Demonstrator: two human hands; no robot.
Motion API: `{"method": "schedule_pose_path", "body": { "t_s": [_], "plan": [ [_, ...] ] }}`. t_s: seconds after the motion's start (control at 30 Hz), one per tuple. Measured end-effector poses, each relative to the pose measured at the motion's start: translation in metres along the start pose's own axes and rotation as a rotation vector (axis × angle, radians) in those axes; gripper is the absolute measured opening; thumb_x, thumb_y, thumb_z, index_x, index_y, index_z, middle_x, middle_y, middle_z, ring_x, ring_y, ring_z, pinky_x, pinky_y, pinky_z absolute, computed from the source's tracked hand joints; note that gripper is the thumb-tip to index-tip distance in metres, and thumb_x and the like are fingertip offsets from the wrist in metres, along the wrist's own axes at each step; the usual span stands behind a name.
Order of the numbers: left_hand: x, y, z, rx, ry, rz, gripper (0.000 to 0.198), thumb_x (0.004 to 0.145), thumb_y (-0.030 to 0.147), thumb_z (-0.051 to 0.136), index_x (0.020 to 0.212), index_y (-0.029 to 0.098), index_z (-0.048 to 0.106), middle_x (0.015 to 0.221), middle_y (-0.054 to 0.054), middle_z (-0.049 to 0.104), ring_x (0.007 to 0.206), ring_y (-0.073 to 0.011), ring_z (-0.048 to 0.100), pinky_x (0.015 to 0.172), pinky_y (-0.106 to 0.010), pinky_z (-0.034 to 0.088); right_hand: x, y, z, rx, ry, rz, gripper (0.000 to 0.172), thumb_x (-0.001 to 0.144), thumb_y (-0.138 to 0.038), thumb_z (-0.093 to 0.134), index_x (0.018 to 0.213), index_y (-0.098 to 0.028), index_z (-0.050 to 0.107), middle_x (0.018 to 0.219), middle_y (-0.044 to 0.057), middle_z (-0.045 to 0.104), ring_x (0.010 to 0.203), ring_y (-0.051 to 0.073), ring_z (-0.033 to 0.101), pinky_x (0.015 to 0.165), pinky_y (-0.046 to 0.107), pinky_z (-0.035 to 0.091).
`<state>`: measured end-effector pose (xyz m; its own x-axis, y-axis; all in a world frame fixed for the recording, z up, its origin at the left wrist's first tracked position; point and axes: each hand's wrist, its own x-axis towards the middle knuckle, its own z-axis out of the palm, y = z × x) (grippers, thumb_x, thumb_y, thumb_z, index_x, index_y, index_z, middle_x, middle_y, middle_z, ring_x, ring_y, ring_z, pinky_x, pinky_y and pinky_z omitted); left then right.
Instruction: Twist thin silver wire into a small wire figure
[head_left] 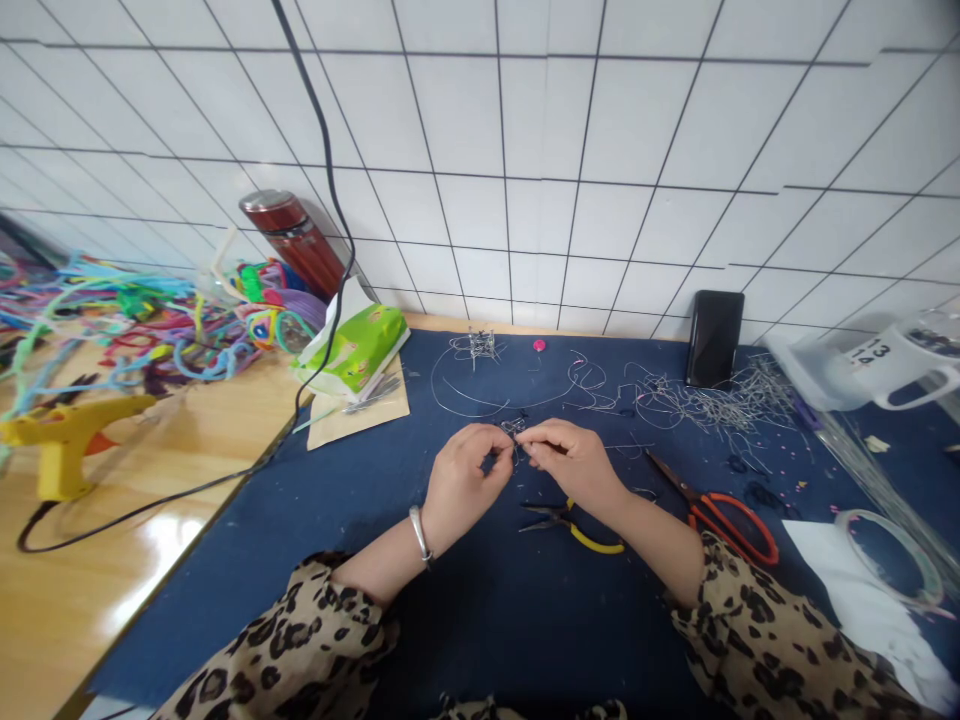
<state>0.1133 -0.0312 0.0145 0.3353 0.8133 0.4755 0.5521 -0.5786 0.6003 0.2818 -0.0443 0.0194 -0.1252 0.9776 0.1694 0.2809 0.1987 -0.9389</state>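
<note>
Over the middle of the dark blue mat (pixel 480 620), my left hand (pixel 469 475) and my right hand (pixel 574 460) meet fingertip to fingertip. Both pinch a small piece of bent wire (pixel 514 428), whose loops show just above the fingers; its exact shape is too small to make out. Yellow-handled pliers (pixel 574 522) lie on the mat below my right hand. Red-handled scissors (pixel 724 510) rest to the right of my right forearm. Beyond my hands sits a little wire frame (pixel 481 345) beside a pink bead-like piece (pixel 539 345), with a long thin wire curving near them.
Tangled wire scraps (pixel 697 400) spread before a black phone (pixel 715 338) leaning on the wall. To the left are a green tissue pack (pixel 356 350), a red flask (pixel 296 240), coloured pipe cleaners (pixel 150 320) and a yellow glue gun (pixel 67 440) with its black cable. A white mug (pixel 892 360) stands right.
</note>
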Motion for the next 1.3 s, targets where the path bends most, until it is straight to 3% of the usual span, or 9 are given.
{"method": "schedule_pose_path", "body": {
  "t_s": [0.3,0.57,0.73,0.9,1.13,1.3],
  "plan": [
    [0.002,-0.004,0.000,-0.041,-0.019,-0.098,0.012,0.075,0.009,0.051,0.073,0.018,0.058,0.076,-0.001,0.061,0.073,-0.0134,0.056,0.072,-0.026,0.045,0.002,0.000,-0.001,-0.010,0.015,-0.005,0.019,0.078,-0.017,0.055,0.088,-0.020,0.071,0.085,0.004,0.066,0.066,0.011,0.060,0.060,0.023,0.049],
    [0.002,-0.005,0.000,-0.018,-0.024,-0.078,0.012,0.075,0.009,0.050,0.074,0.018,0.058,0.077,-0.001,0.062,0.075,-0.0141,0.057,0.073,-0.027,0.045,0.003,0.007,0.001,0.235,0.063,0.184,0.025,0.076,-0.021,0.050,0.096,-0.018,0.065,0.076,0.001,0.065,0.053,0.008,0.058,0.050,0.021,0.049],
    [0.002,-0.005,0.000,-0.015,-0.023,-0.090,0.012,0.075,0.009,0.050,0.074,0.018,0.059,0.077,-0.001,0.062,0.075,-0.0141,0.057,0.073,-0.027,0.045,0.004,0.012,0.000,0.342,0.042,0.224,0.021,0.071,-0.013,0.044,0.074,-0.016,0.064,0.058,-0.002,0.056,0.048,0.007,0.051,0.048,0.020,0.043],
    [0.002,-0.006,0.001,-0.008,-0.029,-0.096,0.013,0.074,0.008,0.050,0.074,0.018,0.059,0.077,-0.001,0.062,0.075,-0.0137,0.056,0.074,-0.027,0.045,0.004,0.014,-0.002,0.515,0.057,0.251,0.023,0.067,-0.014,0.042,0.069,-0.015,0.065,0.052,-0.002,0.050,0.044,0.008,0.045,0.044,0.021,0.037],
    [0.001,-0.007,0.002,-0.010,-0.027,-0.101,0.012,0.074,0.008,0.051,0.075,0.018,0.059,0.077,-0.001,0.062,0.074,-0.0134,0.057,0.072,-0.026,0.045,0.005,0.013,-0.003,0.720,0.030,0.279,0.022,0.072,-0.018,0.045,0.074,-0.013,0.067,0.053,-0.001,0.049,0.046,0.009,0.045,0.047,0.024,0.039],
    [0.002,-0.008,0.003,-0.006,-0.023,-0.113,0.011,0.075,0.010,0.051,0.075,0.018,0.060,0.077,-0.001,0.062,0.074,-0.0131,0.057,0.072,-0.026,0.045,0.005,0.015,-0.003,0.702,-0.017,0.323,0.022,0.075,-0.023,0.056,0.093,-0.015,0.066,0.061,-0.002,0.055,0.052,0.009,0.052,0.055,0.026,0.044]
  ]
}}
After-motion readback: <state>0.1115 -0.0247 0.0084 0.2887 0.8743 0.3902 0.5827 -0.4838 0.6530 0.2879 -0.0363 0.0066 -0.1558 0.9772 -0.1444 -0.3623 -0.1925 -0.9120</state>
